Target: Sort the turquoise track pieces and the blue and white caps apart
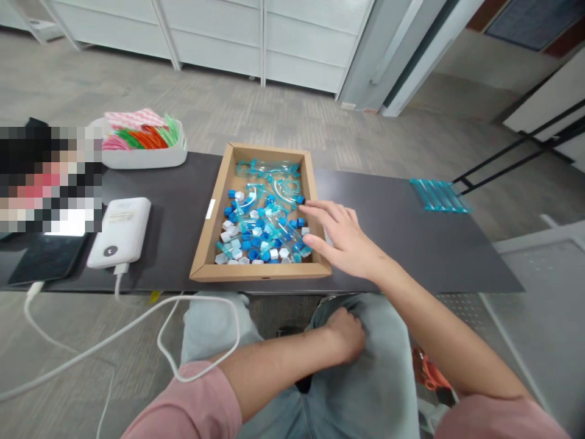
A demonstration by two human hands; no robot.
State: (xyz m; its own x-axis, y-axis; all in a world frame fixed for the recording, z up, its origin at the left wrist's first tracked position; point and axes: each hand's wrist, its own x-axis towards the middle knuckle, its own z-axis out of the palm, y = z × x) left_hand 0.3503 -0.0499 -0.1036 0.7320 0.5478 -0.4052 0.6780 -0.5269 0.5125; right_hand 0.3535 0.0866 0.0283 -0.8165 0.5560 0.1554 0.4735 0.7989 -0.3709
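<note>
A shallow cardboard box (206,244) lies on the dark table. Inside are clear turquoise plastic tube pieces (274,167), some straight and some curved, among many small blue, white and light-blue hexagonal blocks (247,245). My right hand (338,235) is over the box's right wall, palm down and fingers spread, its fingertips near the blocks and holding nothing. Down on my lap, my left hand (348,334) rests curled into a fist against my right thigh. No object shows in it.
Turquoise tubes (441,195) lie side by side at the table's right. A white power bank (121,231), a dark phone (48,259) and a white basket (146,160) of colourful sticks stand left. A white cable (137,323) loops over my left arm. White cabinets (214,30) stand beyond.
</note>
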